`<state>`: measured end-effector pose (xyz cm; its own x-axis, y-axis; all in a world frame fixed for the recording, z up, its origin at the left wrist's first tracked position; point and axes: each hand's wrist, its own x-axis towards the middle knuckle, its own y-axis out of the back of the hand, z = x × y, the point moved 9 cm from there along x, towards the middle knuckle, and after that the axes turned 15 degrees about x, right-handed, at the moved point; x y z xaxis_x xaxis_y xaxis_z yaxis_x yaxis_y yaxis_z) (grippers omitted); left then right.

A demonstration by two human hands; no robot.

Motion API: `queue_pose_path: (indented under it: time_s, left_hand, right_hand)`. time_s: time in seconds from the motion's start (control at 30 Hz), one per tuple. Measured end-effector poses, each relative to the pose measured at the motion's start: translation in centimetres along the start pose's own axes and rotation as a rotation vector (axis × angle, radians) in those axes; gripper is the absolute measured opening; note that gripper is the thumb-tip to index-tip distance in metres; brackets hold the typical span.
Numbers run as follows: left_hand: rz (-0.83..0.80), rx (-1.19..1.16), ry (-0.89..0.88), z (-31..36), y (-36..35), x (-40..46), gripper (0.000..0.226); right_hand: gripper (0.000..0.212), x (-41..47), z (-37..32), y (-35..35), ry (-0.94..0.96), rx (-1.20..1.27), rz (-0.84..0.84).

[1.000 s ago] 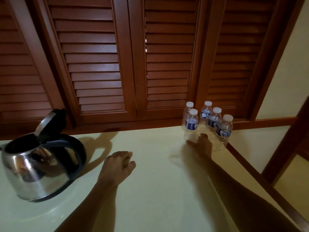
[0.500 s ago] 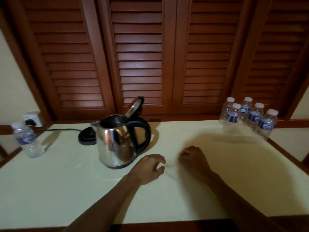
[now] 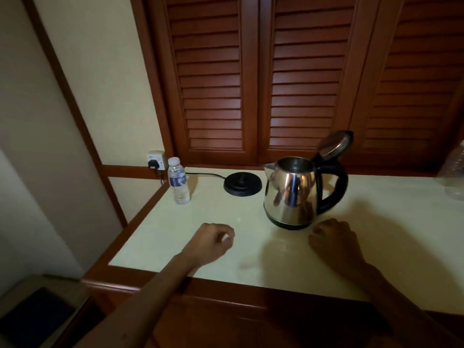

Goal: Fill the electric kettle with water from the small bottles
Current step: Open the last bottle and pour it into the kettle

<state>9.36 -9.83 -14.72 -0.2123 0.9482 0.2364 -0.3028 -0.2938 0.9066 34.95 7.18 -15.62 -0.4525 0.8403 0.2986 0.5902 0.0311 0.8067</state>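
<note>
A steel electric kettle [image 3: 292,192] with a black handle stands on the pale table [image 3: 251,252], its lid [image 3: 335,144] tipped up and open. Its black base [image 3: 242,184] lies just to its left. One small capped water bottle [image 3: 178,180] stands at the table's far left corner. Part of another bottle [image 3: 454,174] shows at the right edge. My left hand [image 3: 209,243] rests on the table with fingers loosely curled, holding nothing. My right hand [image 3: 334,241] rests curled just in front of the kettle, also holding nothing.
A cord runs from the base to a wall socket [image 3: 156,160] behind the left bottle. Brown louvred shutters [image 3: 296,79] rise behind the table. The table's wooden front edge [image 3: 226,288] is close to me; a dark object [image 3: 35,317] sits on the floor at the left.
The view has swung left: the kettle now appears at centre-right, the group of bottles has slid out at the right. My right hand came back from the bottles and rests near the kettle.
</note>
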Motion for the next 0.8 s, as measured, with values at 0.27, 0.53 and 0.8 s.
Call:
queue_pose_path:
  time_s: [0.27,0.53,0.8]
  left_hand:
    - [0.361,-0.399,0.69,-14.4,6.5,-0.9,0.029]
    - [0.177,-0.622,0.542,-21.6,3.6,5.2,0.067]
    - [0.264,-0.46,0.585,-16.8,5.1,4.3,0.055]
  right_hand:
    - [0.02,-0.5,-1.8,-0.6,0.085,-0.012,-0.001]
    - [0.024,-0.6,-1.7,-0.7,0.102,-0.112,0.024]
    - [0.026,-0.8,-1.8,-0.7,0.113,-0.099,0.019]
